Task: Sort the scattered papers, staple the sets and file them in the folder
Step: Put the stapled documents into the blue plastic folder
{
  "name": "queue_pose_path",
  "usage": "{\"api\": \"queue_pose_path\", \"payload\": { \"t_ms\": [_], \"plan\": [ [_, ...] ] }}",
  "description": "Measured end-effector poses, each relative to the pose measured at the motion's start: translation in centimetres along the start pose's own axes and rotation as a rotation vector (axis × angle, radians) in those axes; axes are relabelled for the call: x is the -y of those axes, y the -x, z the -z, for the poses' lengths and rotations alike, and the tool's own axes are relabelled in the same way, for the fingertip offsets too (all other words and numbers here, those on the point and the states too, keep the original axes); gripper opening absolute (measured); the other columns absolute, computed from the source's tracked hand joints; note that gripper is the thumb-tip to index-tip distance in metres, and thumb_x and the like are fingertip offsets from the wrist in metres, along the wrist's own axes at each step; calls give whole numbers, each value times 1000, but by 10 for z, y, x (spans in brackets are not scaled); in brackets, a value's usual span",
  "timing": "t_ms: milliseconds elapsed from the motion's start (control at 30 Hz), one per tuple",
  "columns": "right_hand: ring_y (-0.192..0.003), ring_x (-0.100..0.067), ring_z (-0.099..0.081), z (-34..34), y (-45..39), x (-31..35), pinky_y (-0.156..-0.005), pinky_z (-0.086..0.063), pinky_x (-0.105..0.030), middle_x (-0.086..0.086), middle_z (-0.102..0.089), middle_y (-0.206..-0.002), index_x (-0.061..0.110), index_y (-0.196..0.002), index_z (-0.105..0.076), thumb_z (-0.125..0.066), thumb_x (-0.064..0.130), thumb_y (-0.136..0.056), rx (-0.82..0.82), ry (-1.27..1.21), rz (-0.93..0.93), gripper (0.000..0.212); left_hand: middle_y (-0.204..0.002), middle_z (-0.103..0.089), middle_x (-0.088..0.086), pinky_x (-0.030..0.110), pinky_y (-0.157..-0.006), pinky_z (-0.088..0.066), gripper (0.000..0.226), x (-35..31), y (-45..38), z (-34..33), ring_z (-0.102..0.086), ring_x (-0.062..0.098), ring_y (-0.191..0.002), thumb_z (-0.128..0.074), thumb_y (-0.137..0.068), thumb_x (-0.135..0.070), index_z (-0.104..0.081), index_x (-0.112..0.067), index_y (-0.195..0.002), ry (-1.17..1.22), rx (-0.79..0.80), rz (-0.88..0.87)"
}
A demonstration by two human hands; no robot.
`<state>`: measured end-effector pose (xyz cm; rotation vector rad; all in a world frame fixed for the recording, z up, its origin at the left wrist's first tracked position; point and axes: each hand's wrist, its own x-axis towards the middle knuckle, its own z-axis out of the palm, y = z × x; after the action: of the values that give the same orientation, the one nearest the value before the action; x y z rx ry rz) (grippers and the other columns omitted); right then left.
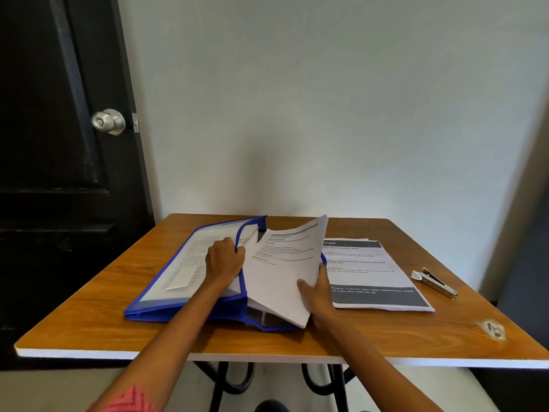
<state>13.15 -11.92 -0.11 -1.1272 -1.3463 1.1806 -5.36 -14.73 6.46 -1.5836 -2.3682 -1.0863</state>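
A blue expanding folder (166, 304) lies open on the wooden table (386, 337), left of centre. My left hand (224, 258) grips the blue edge of one folder pocket and holds it open. My right hand (318, 288) pinches the right edge of a white printed paper set (282, 272), which is tilted with its left side down in the folder. Another paper set (371, 272) with a dark header and footer band lies flat to the right. A silver stapler (435, 282) rests further right.
A clear wrapper scrap (491, 330) lies near the table's front right corner. A dark door with a metal knob (108, 121) stands at the left, and a pale wall rises behind the table. The table's black legs (221, 382) show below the front edge.
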Motion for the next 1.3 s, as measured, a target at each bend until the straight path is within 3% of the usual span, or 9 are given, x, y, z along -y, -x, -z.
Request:
{"api": "queue_pose_path", "payload": {
  "t_ms": [167,367,567,667,767,900,1133,1300],
  "plan": [
    [-105,-16,-52,-1,-2,-6,-89,-49,-37,-1,-47,-128,25,-138,-25,-55,10,-92,14,-3,9,56,-82,-57,8,14,-46,-25,20,3,-2,-2,-50,15,-69,-50,-93,-21,-46,-9,-78,37,16,-2],
    [-110,-23,-56,-1,-18,6,-87,-53,-39,-3,-50,-128,25,-135,-29,-58,8,-90,58,-2,45,57,-81,-54,6,14,-48,-26,19,4,-5,-2,-49,14,-69,-48,-94,-21,-46,-9,-80,33,19,-14],
    [-109,-24,-56,-8,-32,18,-69,-53,-23,-4,-50,-124,21,-136,-30,-59,6,-88,143,8,5,58,-94,-64,13,12,-47,-29,18,5,2,-7,-49,14,-70,-46,-94,-21,-53,-5,-91,-32,39,-111],
    [-108,-28,-58,-17,-39,20,-75,-56,-32,-8,-53,-123,19,-134,-33,-59,4,-87,155,-27,-41,55,-96,-63,11,15,-50,-32,21,-2,7,-8,-53,15,-73,-45,-95,-22,-55,-3,-96,-68,29,-143],
    [-107,-30,-59,-32,-45,17,-87,-54,-46,-12,-53,-128,19,-132,-34,-61,4,-86,180,-65,-107,55,-98,-63,11,22,-61,-39,21,-8,9,-7,-61,21,-85,-45,-94,-22,-55,-4,-98,-106,30,-117],
    [-106,-30,-60,-46,-44,15,-86,-54,-47,-11,-53,-127,20,-134,-31,-60,5,-88,207,-91,-142,57,-101,-63,10,20,-63,-37,21,-10,8,-11,-61,20,-89,-45,-95,-22,-56,-5,-102,-113,40,-87],
    [-102,-27,-61,-68,-49,13,-70,-57,-36,-10,-52,-126,20,-136,-26,-59,4,-88,224,-67,-152,61,-106,-63,10,18,-67,-38,23,-8,9,-17,-61,19,-94,-47,-95,-23,-56,-5,-107,-82,48,-106],
    [-92,-21,-64,-91,-56,6,-57,-53,-24,-12,-58,-119,10,-127,-38,-63,4,-85,225,-53,-70,50,-110,-62,11,19,-72,-42,27,-5,8,-17,-62,20,-96,-50,-93,-26,-55,-6,-111,-26,69,-104]
  ]
}}
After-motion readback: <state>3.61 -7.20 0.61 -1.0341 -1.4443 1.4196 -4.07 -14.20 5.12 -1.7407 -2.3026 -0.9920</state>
